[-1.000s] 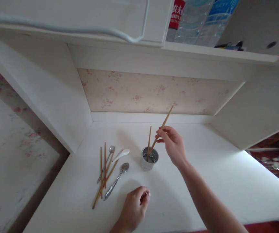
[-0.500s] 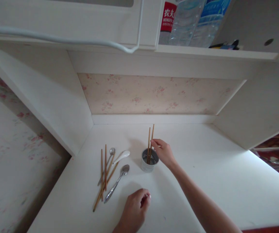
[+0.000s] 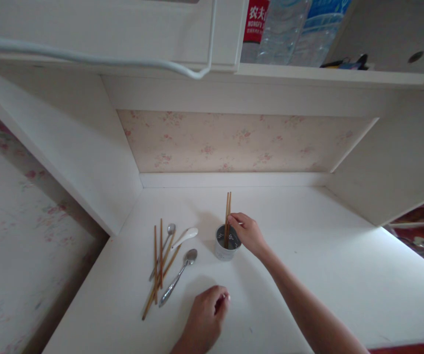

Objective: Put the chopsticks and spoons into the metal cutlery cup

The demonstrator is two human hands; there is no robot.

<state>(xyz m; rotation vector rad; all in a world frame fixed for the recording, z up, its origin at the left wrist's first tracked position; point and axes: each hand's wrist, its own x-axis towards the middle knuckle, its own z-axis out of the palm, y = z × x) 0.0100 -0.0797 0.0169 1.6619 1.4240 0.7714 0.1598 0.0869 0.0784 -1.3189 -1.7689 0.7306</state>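
Note:
A small white perforated cup [image 3: 226, 244] stands on the white desk [image 3: 326, 275]. Two wooden chopsticks [image 3: 228, 211] stand upright in it, side by side. My right hand [image 3: 248, 232] is at the cup's right rim, its fingers pinched on the chopsticks. My left hand [image 3: 206, 319] rests on the desk near the front, fingers curled loosely with nothing seen in them. To the left of the cup lie several loose chopsticks [image 3: 159, 265], two metal spoons [image 3: 178, 278] and a white ceramic spoon [image 3: 186, 235].
A white side panel [image 3: 68, 147] walls the desk on the left, another panel [image 3: 389, 162] on the right. Floral backing [image 3: 234, 140] closes the back. An overhead shelf [image 3: 308, 73] carries plastic water bottles [image 3: 293, 29]. A white cable [image 3: 123, 61] runs along the top.
My right hand lowered a tilted chopstick into the cup and stood it upright beside the other one. The left hand has stayed in place.

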